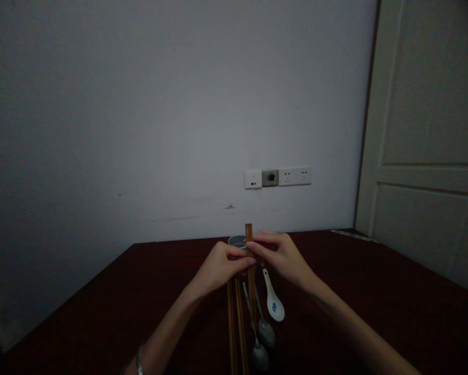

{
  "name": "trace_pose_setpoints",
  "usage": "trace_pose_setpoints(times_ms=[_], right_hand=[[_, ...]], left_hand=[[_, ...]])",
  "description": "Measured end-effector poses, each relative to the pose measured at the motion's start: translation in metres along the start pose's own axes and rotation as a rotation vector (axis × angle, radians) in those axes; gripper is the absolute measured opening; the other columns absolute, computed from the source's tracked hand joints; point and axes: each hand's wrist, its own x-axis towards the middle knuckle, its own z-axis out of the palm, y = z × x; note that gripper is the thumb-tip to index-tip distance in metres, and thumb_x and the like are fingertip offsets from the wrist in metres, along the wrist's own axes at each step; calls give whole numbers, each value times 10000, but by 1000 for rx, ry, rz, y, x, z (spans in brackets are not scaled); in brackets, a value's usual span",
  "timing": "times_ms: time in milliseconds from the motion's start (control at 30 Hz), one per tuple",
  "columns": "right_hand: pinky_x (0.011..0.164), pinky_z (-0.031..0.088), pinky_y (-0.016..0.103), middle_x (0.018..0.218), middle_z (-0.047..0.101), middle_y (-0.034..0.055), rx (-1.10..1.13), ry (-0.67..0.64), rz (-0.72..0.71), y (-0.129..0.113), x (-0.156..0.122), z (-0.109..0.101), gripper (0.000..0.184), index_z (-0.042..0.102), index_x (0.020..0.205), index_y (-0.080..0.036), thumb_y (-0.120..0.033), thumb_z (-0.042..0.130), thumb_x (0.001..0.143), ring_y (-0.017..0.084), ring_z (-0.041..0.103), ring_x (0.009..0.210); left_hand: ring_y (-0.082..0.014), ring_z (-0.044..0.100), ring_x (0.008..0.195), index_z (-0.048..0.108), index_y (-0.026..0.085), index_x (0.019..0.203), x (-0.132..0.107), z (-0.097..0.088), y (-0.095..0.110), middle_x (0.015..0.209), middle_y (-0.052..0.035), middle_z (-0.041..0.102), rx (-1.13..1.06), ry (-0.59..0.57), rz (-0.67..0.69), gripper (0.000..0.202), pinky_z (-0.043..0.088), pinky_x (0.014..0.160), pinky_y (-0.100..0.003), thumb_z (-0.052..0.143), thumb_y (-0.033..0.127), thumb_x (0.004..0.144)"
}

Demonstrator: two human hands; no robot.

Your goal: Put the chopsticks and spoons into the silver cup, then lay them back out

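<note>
Both my hands hold a pair of wooden chopsticks (251, 289) raised over the table, their thick ends pointing up. My left hand (222, 265) pinches them between thumb and fingers, a little below the grip of my right hand (280, 254), which is closed on them near the top. Below lie more chopsticks (240, 328) on the table. Beside these are two metal spoons, one metal spoon (260, 357) nearer me and another metal spoon (266, 332) just beyond. A white ceramic spoon (274, 304) with a blue pattern lies to their right. Behind my hands stands a round container (237, 240), partly hidden.
The dark red table (159, 302) meets a pale wall (179, 130) at its far edge. Wall sockets (295, 176) sit above the table. A panelled door (425, 135) stands at the right, and a flat strip (353, 236) lies near the far right corner.
</note>
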Motion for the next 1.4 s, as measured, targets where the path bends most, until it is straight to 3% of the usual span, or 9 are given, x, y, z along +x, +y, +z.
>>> trace_pose_setpoints(times_ms=[167,267,400,867,1400], right_hand=[[546,454,236,723,578,36,29,111,-13,-7,0,3,192,653,786,-149,-312,607,695,130,529,654],[471,461,220,750,588,37,115,173,31,-8,2,7,328,631,949,-167,-323,634,661,116,533,600],[415,467,198,782,603,34,197,165,54,-9,9,8,458,566,1093,-210,-317,639,655,89,533,537],[420,468,185,756,604,35,135,135,5,-3,13,9,301,641,929,-189,-319,635,658,90,544,552],[473,458,230,734,638,39,109,131,9,-6,12,11,288,658,918,-186,-327,622,670,116,559,576]], left_hand=[[-95,495,541,663,99,684,-2,-3,-1,573,-23,579,-22,-30,-23,264,387,544,-217,566,343,705],[-101,515,560,663,101,696,-3,-5,0,608,-32,599,-47,-48,-36,263,416,567,-231,576,349,697],[-107,533,578,659,99,704,-5,-8,2,629,-38,607,-88,-58,-37,273,444,595,-254,572,358,700],[-108,537,588,660,97,738,-5,-11,-6,653,-38,607,-38,-69,-71,296,470,601,-273,564,375,703],[-98,509,557,649,97,693,-7,-12,-3,629,-31,588,0,-92,-77,277,458,572,-251,564,360,706]])
